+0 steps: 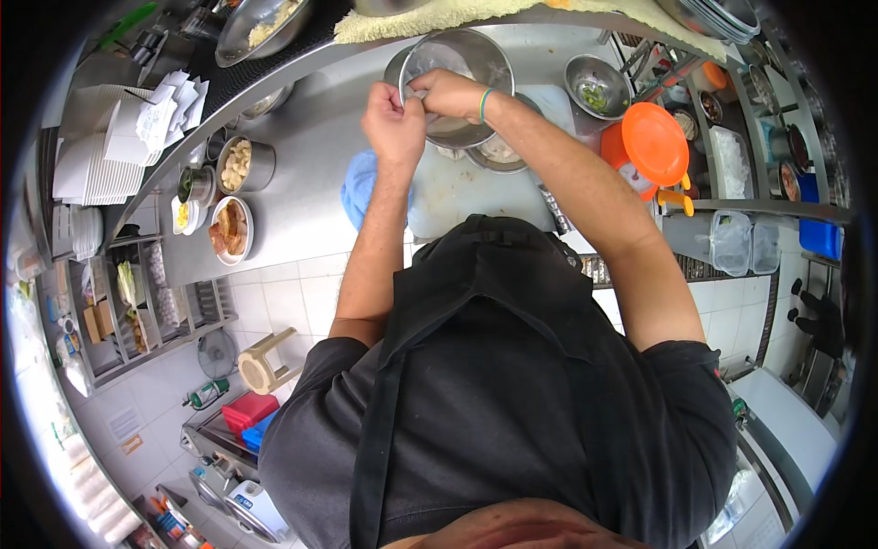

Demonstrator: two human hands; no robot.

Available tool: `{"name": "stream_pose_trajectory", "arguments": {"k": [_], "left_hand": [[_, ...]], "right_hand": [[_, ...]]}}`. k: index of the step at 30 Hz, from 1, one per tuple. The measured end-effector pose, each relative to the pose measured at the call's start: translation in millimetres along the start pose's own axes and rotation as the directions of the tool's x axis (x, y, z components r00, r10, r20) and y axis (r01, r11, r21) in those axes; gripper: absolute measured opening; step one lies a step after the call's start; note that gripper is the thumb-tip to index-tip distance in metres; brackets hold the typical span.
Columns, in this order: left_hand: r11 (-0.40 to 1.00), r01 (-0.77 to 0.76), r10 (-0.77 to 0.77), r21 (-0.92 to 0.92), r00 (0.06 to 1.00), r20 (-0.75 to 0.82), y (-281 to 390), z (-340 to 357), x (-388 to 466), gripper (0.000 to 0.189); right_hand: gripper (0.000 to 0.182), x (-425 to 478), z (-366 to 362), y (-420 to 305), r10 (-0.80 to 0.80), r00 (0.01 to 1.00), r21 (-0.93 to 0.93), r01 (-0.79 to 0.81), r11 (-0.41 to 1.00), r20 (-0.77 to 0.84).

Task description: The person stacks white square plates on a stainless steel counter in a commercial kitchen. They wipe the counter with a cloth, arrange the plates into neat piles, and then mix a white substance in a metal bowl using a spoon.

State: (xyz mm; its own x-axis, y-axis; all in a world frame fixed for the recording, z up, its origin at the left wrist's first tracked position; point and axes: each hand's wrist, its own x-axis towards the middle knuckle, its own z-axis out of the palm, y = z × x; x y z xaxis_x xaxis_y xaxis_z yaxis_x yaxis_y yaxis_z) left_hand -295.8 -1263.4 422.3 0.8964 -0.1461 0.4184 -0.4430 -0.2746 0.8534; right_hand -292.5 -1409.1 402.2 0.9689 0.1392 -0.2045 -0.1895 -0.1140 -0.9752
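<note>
A steel bowl [495, 62] with pale contents stands at the far side of the counter. My left hand [392, 127] is curled at the bowl's left rim. My right hand [453, 95], with a striped band at the wrist, reaches over the bowl. A small pale, soft-looking piece [416, 93] is pinched between my two hands; its exact kind is unclear. Partly beneath the bowl, a second steel bowl [495, 165] holds whitish food. Under both lies a pale cutting board [473, 199]. A blue cloth [359, 189] rests by the board's left edge, near my left forearm.
On the left are a steel pot [257, 168] of pale chunks and a white dish [231, 230] of meat. To the right stand a steel bowl [598, 86] with green pieces and an orange-lidded container [655, 145]. A shelf [274, 82] overhangs the counter. Another person's legs [816, 309] show far right.
</note>
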Motion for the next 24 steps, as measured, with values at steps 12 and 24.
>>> {"name": "stream_pose_trajectory", "arguments": {"k": [12,24], "left_hand": [[0.993,-0.014,0.024,0.117,0.997,-0.079,-20.2,-14.4,0.0,0.017],[0.984,-0.053,0.08,0.173,0.985,-0.154,-32.5,4.1,13.8,0.016]], "right_hand": [[0.037,-44.6,-50.6,-7.2,0.056,0.989,0.385,-0.106,0.917,0.14],[0.036,-96.4,-80.1,5.5,0.319,0.947,-0.157,-0.311,0.937,0.026]]}}
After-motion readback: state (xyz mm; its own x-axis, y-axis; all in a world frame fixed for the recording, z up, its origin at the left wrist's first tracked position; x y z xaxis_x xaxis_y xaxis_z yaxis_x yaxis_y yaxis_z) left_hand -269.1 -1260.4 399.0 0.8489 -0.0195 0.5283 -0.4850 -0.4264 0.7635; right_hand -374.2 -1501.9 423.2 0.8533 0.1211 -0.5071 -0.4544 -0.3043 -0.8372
